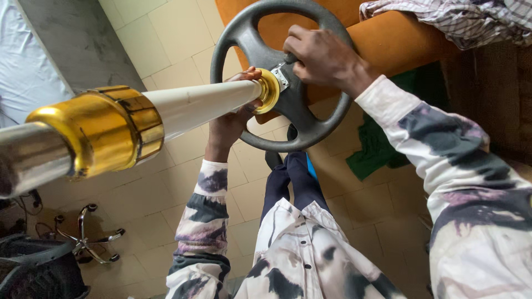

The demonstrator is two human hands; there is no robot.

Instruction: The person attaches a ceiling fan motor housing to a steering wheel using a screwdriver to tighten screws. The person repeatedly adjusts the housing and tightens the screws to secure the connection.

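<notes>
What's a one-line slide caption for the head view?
Right hand works at the hub of a grey steering wheel while the left hand steadies its white, gold-collared column over a tiled floor.

Single view, head-mounted, looking steeply down along the wearer's torso and legs to the tiled floor point(183, 33). Camera sits very close to the work: the pole point(194, 105) runs from the left edge, out of focus and oversized at its gold collar point(105, 130), away toward the steering wheel point(288, 72) near top centre. Both sleeves enter from the bottom, left hand point(233, 119) under the pole, right hand point(318, 58) at the wheel hub. Frame edges catch a chair base point(86, 238) lower left, an orange seat point(388, 39) at top, green cloth point(382, 149) at right. No second view, so no overlap.
</notes>
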